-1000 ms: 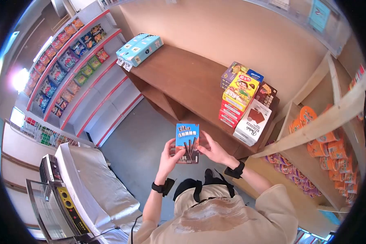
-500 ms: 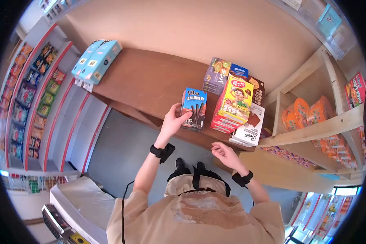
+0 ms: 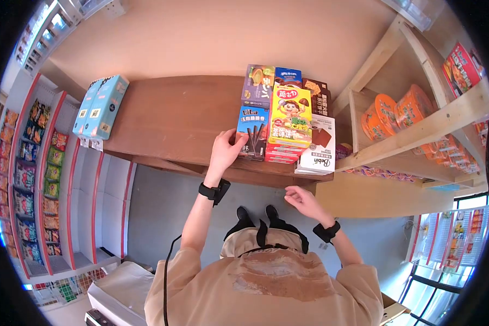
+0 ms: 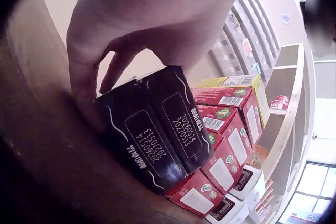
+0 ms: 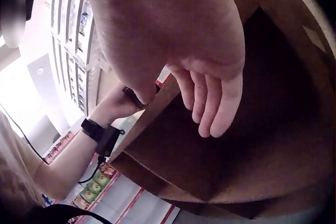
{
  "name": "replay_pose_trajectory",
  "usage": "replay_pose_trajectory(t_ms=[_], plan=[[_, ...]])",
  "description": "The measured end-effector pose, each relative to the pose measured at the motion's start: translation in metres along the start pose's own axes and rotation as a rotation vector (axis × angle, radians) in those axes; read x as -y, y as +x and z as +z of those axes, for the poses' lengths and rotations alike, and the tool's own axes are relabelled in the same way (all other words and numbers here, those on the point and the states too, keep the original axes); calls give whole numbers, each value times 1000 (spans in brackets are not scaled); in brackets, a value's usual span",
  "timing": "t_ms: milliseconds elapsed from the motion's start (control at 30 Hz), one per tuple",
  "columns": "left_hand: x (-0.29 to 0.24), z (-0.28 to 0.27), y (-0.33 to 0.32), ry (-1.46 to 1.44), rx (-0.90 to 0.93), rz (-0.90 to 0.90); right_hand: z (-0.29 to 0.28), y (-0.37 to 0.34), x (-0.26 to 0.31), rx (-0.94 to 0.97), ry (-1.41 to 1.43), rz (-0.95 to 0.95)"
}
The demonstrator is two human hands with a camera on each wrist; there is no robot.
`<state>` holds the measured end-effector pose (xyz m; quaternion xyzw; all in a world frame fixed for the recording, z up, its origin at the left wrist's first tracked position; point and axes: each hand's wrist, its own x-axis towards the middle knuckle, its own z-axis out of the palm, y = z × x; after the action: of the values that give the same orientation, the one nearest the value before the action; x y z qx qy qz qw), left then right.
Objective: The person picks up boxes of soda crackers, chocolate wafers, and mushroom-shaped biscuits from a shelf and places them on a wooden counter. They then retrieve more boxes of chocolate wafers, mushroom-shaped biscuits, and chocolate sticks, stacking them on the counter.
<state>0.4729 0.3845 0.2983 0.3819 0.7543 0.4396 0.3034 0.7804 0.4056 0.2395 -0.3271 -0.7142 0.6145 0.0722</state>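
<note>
On the counter's front part, my left hand (image 3: 225,149) grips a blue-and-black LiLa wafer roll box (image 3: 252,133) by its left side. The left wrist view shows two dark printed ends (image 4: 157,134) side by side beneath the curved fingers. To the right, a yellow biscuit box (image 3: 290,116) tops a stack of red boxes (image 3: 282,153), close beside the LiLa box. A purple box (image 3: 258,84) lies just behind it. Below the counter's front edge hangs my right hand (image 3: 304,202), relaxed and holding nothing; its fingers (image 5: 218,95) dangle loosely in the right wrist view.
White Bebin boxes (image 3: 318,146) and a brown biscuit box (image 3: 316,96) stand right of the stack. Light blue cartons (image 3: 100,108) occupy the brown counter's (image 3: 174,117) left end. A wooden rack (image 3: 402,149) with orange tubs borders the right; snack shelves (image 3: 65,179) stand left.
The LiLa box, first held in both hands over the floor, has moved onto the counter beside the stack in my left hand. My right hand has let go and dropped away. The view has turned.
</note>
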Motion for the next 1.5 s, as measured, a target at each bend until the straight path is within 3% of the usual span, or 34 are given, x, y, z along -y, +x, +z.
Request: replay_pose_trajectory(t_ms=[300, 367, 400, 467, 600, 733, 800, 1000, 1133, 1300, 1400, 1500], plan=[[5, 9, -3, 112, -83, 85, -2, -8, -16, -74, 1, 22], [13, 10, -9, -154, -148, 50, -3, -13, -20, -60, -27, 32], [14, 8, -14, -148, -123, 62, -4, -15, -18, -85, -16, 36], [14, 5, -32, 110, -424, 339, -8, -23, -14, -51, -75, 62], [-1, 8, -96, 83, -381, 299, -13, -34, -27, -1, -65, 122], [21, 36, -158, 122, -173, 154, -18, -30, -56, 127, -124, 66], [48, 53, -192, 205, -31, -17, -21, -24, -69, 194, -152, 28], [146, 134, -299, 615, 47, -303, -54, -24, -109, 461, -180, 13], [141, 197, -362, 489, -16, -472, -88, -47, -149, 526, -215, 16], [111, 255, -421, 466, -83, -573, -125, -76, -222, 504, -374, -124], [100, 274, -448, 439, -143, -612, -129, -92, -259, 456, -275, -116], [94, 292, -474, 440, -179, -620, -141, -112, -275, 488, -388, -10]])
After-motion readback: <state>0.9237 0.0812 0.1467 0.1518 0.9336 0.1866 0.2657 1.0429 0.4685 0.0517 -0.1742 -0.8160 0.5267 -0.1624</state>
